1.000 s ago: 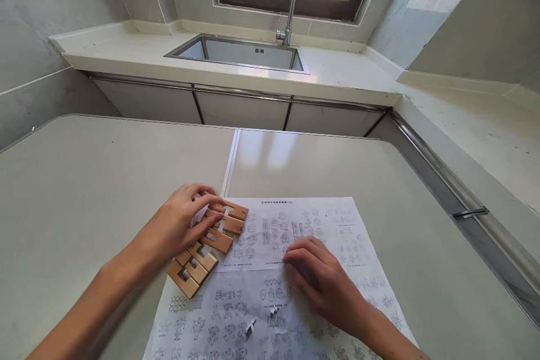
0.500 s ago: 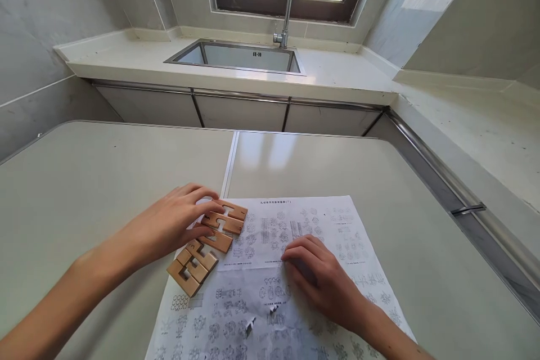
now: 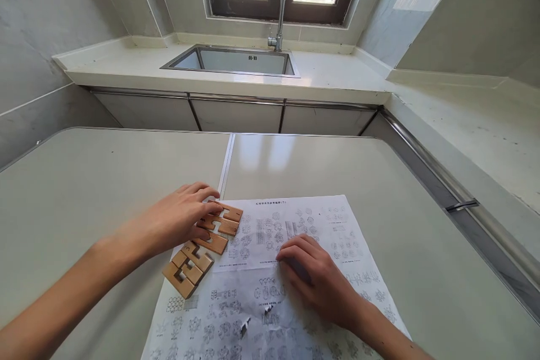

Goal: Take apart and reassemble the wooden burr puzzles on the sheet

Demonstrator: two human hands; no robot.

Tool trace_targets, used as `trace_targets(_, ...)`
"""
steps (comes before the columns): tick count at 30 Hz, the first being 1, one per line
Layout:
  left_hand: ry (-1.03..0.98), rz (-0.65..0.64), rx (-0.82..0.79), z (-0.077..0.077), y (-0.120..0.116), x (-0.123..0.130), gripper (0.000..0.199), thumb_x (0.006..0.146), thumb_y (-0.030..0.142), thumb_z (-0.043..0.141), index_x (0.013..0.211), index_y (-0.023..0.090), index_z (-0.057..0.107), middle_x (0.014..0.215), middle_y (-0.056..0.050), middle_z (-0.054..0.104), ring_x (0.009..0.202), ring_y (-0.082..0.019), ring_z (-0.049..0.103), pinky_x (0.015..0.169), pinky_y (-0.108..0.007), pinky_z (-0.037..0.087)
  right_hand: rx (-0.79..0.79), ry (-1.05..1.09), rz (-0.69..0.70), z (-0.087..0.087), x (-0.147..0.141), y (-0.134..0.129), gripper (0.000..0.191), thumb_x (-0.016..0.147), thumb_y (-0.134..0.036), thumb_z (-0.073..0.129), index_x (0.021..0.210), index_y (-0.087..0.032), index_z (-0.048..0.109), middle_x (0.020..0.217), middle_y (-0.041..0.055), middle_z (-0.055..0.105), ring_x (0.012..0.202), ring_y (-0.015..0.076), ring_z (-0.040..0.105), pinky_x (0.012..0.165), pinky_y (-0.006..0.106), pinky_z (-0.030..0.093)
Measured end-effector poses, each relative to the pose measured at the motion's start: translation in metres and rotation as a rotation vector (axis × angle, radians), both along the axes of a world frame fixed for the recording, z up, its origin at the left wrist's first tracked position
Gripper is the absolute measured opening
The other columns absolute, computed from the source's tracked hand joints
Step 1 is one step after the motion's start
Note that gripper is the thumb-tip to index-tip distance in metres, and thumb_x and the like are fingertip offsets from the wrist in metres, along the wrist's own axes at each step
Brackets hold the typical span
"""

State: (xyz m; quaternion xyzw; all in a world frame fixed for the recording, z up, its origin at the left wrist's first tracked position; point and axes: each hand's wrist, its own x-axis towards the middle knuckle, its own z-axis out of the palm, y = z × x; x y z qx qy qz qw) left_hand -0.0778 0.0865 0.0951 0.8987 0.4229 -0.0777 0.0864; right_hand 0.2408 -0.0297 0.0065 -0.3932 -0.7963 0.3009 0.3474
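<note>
My left hand (image 3: 188, 216) reaches over a slanting row of notched wooden puzzle pieces (image 3: 228, 227). Its thumb and fingers are apart, with the fingertips touching the left ends of the upper pieces. Below the thumb, more notched pieces (image 3: 185, 284) lie pushed together, with gaps cut in their middles. Numbers or marks show on some of them. The pieces lie along the left edge of a printed paper sheet (image 3: 236, 281) full of small line drawings. On the sheet rests my right hand (image 3: 314, 278), loosely curved, thumb apart from the index finger, no object visible in it.
The sheet is creased and has small tears (image 3: 244, 326). It lies on a pale table (image 3: 105, 180) with a seam (image 3: 226, 163). Beyond stand a counter with a sink (image 3: 232, 60), a tap (image 3: 280, 11) and a window. Another counter (image 3: 476, 118) runs along the right.
The whole view has shifted slightly. Both hands keep nearly the same places, the left at the wooden pieces and the right on the sheet.
</note>
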Motion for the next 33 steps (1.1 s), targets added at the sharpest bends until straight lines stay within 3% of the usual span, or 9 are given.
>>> trace_targets(18,-0.008,0.0,-0.029,0.001,0.006,0.001,0.029,0.076,0.018,0.081,0.102,0.03,0.079,0.129,-0.004,0.074,0.124,-0.032,0.064,0.101,-0.041,0.052,0.011,-0.005,-0.002,0.002,0.0,0.0,0.026,0.099,-0.004,0.055,0.112,-0.026,0.062,0.107,0.007,0.072,0.1,0.0267,0.065,0.086,0.046,0.061)
trace_targets(28,-0.136,-0.082,-0.035,-0.004,0.009,-0.003,0.015,0.077,0.022,0.077,0.09,0.028,0.076,0.127,-0.005,0.073,0.122,-0.031,0.064,0.103,-0.041,0.051,0.024,-0.014,-0.002,-0.001,0.0,0.001,0.025,0.1,-0.006,0.054,0.113,-0.026,0.062,0.106,0.0075,0.072,0.099,0.0267,0.067,0.084,0.045,0.061)
trace_targets(33,-0.124,-0.093,-0.018,-0.003,0.007,0.007,0.01,0.073,0.021,0.073,0.082,0.025,0.072,0.126,-0.006,0.074,0.12,-0.031,0.065,0.104,-0.041,0.051,0.021,-0.012,-0.006,0.001,0.0,0.0,0.025,0.1,-0.005,0.053,0.112,-0.026,0.061,0.105,0.0076,0.073,0.099,0.0266,0.067,0.083,0.045,0.061)
